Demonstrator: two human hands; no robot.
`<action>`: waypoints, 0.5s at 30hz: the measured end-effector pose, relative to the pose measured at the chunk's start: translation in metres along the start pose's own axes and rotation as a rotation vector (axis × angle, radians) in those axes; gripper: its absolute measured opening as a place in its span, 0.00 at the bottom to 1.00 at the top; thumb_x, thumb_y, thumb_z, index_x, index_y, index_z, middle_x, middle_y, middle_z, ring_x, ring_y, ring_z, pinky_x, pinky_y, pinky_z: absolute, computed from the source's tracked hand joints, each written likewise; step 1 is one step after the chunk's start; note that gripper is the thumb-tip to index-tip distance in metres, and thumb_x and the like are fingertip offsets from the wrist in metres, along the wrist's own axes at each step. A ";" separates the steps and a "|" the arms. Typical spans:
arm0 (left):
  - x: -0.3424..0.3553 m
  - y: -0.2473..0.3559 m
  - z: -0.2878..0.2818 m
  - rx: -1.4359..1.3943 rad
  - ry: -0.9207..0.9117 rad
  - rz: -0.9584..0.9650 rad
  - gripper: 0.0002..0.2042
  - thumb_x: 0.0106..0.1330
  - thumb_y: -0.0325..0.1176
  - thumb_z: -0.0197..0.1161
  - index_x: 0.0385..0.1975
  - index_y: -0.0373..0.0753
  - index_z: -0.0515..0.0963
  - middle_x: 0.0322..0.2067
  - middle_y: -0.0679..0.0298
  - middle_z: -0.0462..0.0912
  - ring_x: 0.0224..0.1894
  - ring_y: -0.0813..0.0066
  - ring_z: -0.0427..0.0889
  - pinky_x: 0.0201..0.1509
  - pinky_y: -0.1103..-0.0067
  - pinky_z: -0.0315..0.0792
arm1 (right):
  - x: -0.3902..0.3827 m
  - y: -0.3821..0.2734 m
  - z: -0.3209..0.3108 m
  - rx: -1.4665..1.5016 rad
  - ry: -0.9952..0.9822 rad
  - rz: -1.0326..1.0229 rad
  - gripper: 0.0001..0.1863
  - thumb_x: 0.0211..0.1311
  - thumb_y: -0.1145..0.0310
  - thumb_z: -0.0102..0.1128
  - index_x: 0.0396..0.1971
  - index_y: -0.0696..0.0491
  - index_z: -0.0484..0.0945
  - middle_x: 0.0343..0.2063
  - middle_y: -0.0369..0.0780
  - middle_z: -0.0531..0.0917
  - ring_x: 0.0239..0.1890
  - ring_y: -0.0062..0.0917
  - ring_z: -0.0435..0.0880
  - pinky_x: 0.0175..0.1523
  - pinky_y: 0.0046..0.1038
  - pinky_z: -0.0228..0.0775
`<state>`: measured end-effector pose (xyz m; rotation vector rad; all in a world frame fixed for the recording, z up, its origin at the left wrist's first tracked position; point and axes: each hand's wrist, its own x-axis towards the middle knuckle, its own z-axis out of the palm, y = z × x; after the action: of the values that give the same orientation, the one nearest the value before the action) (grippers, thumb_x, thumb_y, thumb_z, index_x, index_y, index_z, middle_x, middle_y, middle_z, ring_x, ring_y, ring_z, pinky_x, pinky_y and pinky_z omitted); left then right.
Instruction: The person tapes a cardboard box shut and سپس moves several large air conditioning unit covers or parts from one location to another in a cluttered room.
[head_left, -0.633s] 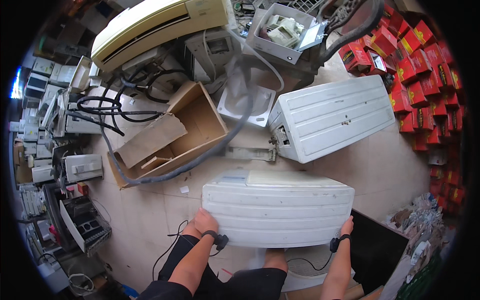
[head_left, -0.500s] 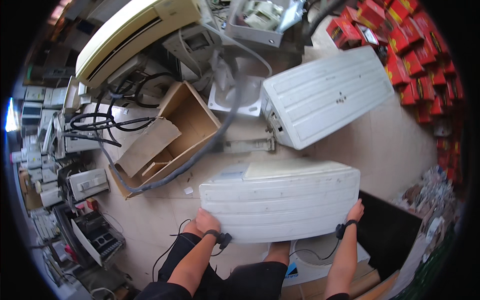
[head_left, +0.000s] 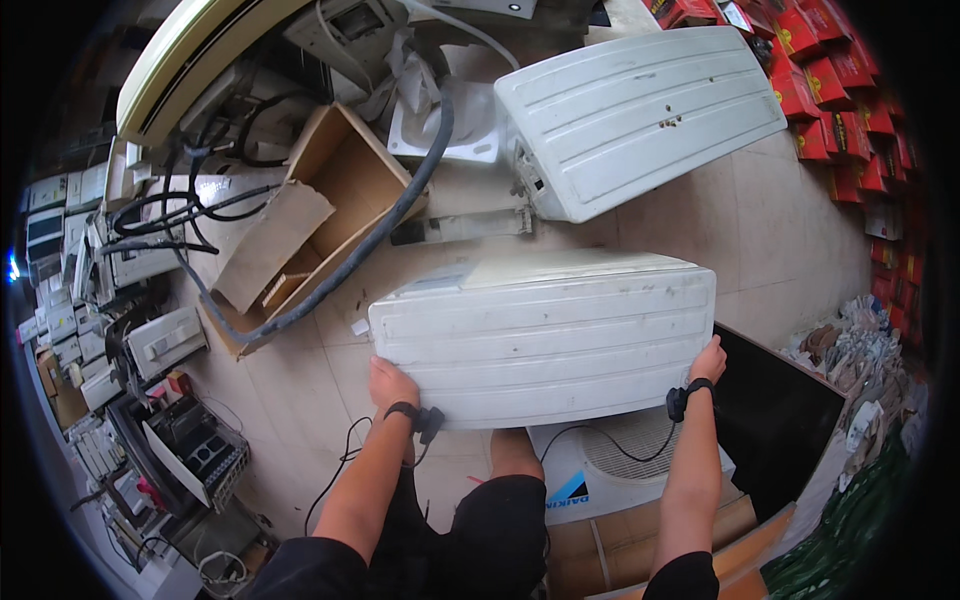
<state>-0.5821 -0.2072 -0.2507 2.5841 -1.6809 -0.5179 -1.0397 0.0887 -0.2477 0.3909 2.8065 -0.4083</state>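
Observation:
A bulky white air-conditioner outdoor unit (head_left: 540, 350), its ribbed casing scuffed, is between my two hands in front of my legs. My left hand (head_left: 393, 385) is closed on its left end, near the lower corner. At the opposite end my right hand (head_left: 706, 362) grips the edge, with the fingertips partly hidden behind the casing. Black bands with small dark devices and thin cables circle both wrists. Just below the held unit, by my right forearm, lies another outdoor unit (head_left: 570, 505) with a round grille. I cannot tell whether the held unit touches the floor.
Beyond stands another ribbed white unit (head_left: 640, 120). An open cardboard box (head_left: 350, 180) with a thick grey hose (head_left: 385, 230) across it lies left. A dark flat panel (head_left: 775, 430) leans at right, near red boxes (head_left: 835, 90). Electronics crowd the left side.
My view has shifted, so the scene sits higher in the picture and more of the grilled unit shows. Both hands keep their hold on the white unit; my legs have shifted back.

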 end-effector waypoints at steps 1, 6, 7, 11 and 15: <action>0.000 -0.003 -0.001 0.000 -0.008 -0.001 0.24 0.72 0.48 0.33 0.38 0.35 0.75 0.35 0.43 0.80 0.40 0.38 0.75 0.44 0.53 0.67 | 0.002 0.006 0.002 -0.008 -0.002 -0.020 0.32 0.64 0.48 0.35 0.41 0.61 0.79 0.42 0.55 0.80 0.48 0.52 0.75 0.54 0.44 0.65; 0.004 -0.006 -0.003 -0.043 0.004 0.033 0.21 0.72 0.48 0.34 0.35 0.39 0.71 0.32 0.45 0.79 0.37 0.38 0.75 0.40 0.52 0.66 | 0.000 0.037 0.007 -0.012 -0.012 -0.025 0.34 0.65 0.47 0.32 0.44 0.63 0.77 0.46 0.56 0.79 0.51 0.53 0.73 0.57 0.43 0.62; 0.006 -0.007 -0.002 -0.041 0.009 0.039 0.21 0.72 0.48 0.34 0.35 0.39 0.71 0.32 0.46 0.79 0.37 0.38 0.75 0.40 0.52 0.66 | -0.001 0.043 0.006 -0.005 -0.020 0.005 0.35 0.65 0.47 0.32 0.45 0.64 0.77 0.46 0.56 0.78 0.52 0.53 0.73 0.57 0.43 0.62; 0.022 -0.017 -0.006 -0.010 0.012 0.093 0.21 0.72 0.48 0.34 0.36 0.40 0.72 0.31 0.47 0.80 0.35 0.38 0.76 0.38 0.52 0.66 | -0.021 0.078 0.006 0.002 -0.036 0.012 0.36 0.66 0.46 0.30 0.44 0.65 0.77 0.47 0.56 0.78 0.53 0.53 0.72 0.59 0.42 0.61; 0.022 -0.012 -0.010 -0.012 0.024 0.153 0.20 0.71 0.47 0.36 0.35 0.41 0.73 0.30 0.47 0.80 0.35 0.39 0.76 0.37 0.52 0.67 | -0.035 0.104 0.007 0.011 -0.032 0.058 0.37 0.66 0.45 0.28 0.45 0.65 0.76 0.48 0.57 0.77 0.53 0.53 0.71 0.60 0.42 0.60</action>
<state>-0.5606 -0.2232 -0.2489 2.4172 -1.8422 -0.4856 -0.9737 0.1750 -0.2683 0.4627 2.7557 -0.4144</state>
